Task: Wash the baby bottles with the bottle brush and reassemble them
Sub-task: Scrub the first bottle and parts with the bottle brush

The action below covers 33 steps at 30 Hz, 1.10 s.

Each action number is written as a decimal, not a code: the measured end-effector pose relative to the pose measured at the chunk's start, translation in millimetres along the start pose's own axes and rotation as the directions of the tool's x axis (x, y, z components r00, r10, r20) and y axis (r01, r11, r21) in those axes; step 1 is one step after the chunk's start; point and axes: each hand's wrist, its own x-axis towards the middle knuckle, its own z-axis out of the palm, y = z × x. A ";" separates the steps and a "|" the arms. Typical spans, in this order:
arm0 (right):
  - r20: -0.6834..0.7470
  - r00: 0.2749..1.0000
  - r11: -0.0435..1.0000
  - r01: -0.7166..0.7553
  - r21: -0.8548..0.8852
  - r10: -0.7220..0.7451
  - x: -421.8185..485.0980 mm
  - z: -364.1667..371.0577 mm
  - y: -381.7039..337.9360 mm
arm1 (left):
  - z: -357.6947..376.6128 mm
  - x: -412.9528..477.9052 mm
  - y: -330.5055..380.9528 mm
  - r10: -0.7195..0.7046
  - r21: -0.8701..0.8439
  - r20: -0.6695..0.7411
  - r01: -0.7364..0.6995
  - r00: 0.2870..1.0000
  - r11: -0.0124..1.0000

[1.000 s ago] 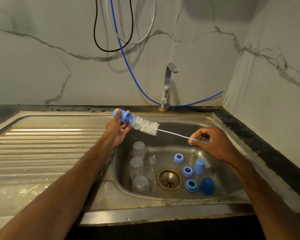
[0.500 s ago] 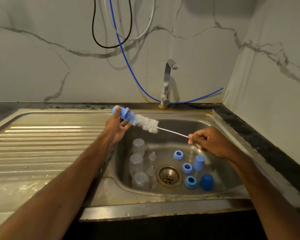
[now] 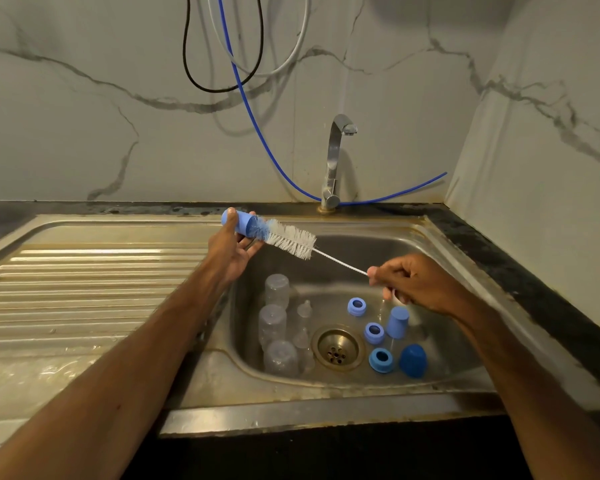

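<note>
Blue cap (image 3: 237, 222) gripped by left hand (image 3: 230, 253), right hand (image 3: 420, 285) pinching bottle brush (image 3: 291, 240).

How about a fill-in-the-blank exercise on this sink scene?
1. The left hand holds a ____ cap over the tip of the bottle brush.
2. ____ blue rings lie right of the drain.
3. The clear bottles stand ____ of the drain.
Missing words: blue, three, left.

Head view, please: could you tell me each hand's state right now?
Left hand: grips the blue cap.
Right hand: pinches the bottle brush by its wire.
</note>
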 end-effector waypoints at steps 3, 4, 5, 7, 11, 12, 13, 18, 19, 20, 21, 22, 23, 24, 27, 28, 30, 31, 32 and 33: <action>-0.097 0.992 0.996 0.073 -0.059 -0.079 -2.3 -4.7 0.3 | 0.2 -0.3 -0.9 0.005 0.014 -0.005 -0.005 1.000 1.000; -0.089 0.993 0.996 0.071 -0.061 -0.077 -3.0 -5.4 -0.5 | -0.3 0.1 -1.4 0.004 0.017 -0.003 -0.004 1.000 1.000; -0.057 0.997 0.997 0.055 -0.052 -0.058 -3.8 -5.4 -1.6 | -0.7 0.7 -1.9 0.002 0.015 0.006 -0.002 1.000 1.000; 0.026 1.000 1.000 -0.007 0.016 0.006 -3.7 -3.1 -4.2 | -1.3 1.5 -1.6 0.004 -0.002 0.023 -0.003 1.000 1.000; 0.094 0.992 0.992 -0.095 0.084 0.088 -3.2 -6.4 -5.2 | -5.4 2.9 3.9 0.021 -0.072 0.011 -0.020 1.000 0.997; 0.092 0.991 0.992 -0.105 0.073 0.099 -4.1 -8.1 -5.2 | -7.0 3.4 7.0 0.028 -0.110 -0.015 -0.029 1.000 0.993; 0.086 0.991 0.992 -0.112 0.062 0.107 -4.8 -9.1 -4.9 | -10.2 5.0 10.3 0.038 -0.155 -0.057 -0.046 0.998 0.987; 0.023 0.998 0.992 -0.063 0.114 0.061 -5.6 -9.6 -7.9 | -10.8 0.7 17.3 0.022 -0.222 -0.192 -0.066 0.981 0.973; 0.008 0.999 0.991 -0.038 0.128 0.037 -5.2 -8.1 -8.8 | -6.7 -2.5 14.2 0.002 -0.213 -0.162 -0.037 0.987 0.976; -0.005 1.000 0.989 -0.022 0.146 0.023 -4.4 -6.2 -10.0 | -2.6 -4.9 10.2 -0.015 -0.194 -0.118 -0.008 0.993 0.981; -0.015 1.000 0.986 -0.018 0.167 0.020 -3.4 -3.7 -11.1 | 2.9 -8.2 5.7 -0.034 -0.156 -0.067 0.023 0.997 0.987; -0.016 1.000 0.982 -0.023 0.187 0.026 -2.4 -0.9 -11.9 | 9.2 -11.8 0.5 -0.058 -0.121 -0.022 0.055 0.998 0.991; -0.005 0.999 0.978 -0.038 0.205 0.040 -1.0 3.5 -13.3 | 15.8 -15.8 -4.4 -0.083 -0.097 0.017 0.085 0.996 0.992; 0.017 0.998 0.974 -0.057 0.221 0.055 0.2 8.9 -15.2 | 23.8 -22.0 -8.4 -0.109 -0.085 0.047 0.112 0.993 0.990; 0.062 0.994 0.969 -0.097 0.228 0.085 1.6 28.9 -21.8 | 41.7 -35.3 -18.3 -0.149 -0.073 0.121 0.158 0.981 0.985; 0.065 0.993 0.966 -0.109 0.233 0.097 1.1 35.0 -23.9 | 45.0 -37.2 -21.2 -0.146 -0.067 0.139 0.156 0.979 0.985; 0.072 0.991 0.951 -0.133 0.281 0.117 0.6 43.7 -28.2 | 47.6 -37.7 -27.0 -0.124 -0.040 0.149 0.131 0.981 0.991; 0.072 0.990 0.940 -0.141 0.312 0.125 0.8 46.0 -30.9 | 49.1 -38.9 -30.1 -0.115 -0.017 0.153 0.119 0.982 0.993; 0.067 0.989 0.930 -0.147 0.337 0.132 1.5 47.3 -33.7 | 51.3 -40.3 -33.9 -0.111 0.006 0.160 0.111 0.981 0.994; 0.057 0.988 0.922 -0.151 0.356 0.140 2.4 48.3 -36.3 | 54.4 -42.4 -37.6 -0.112 0.025 0.169 0.109 0.979 0.994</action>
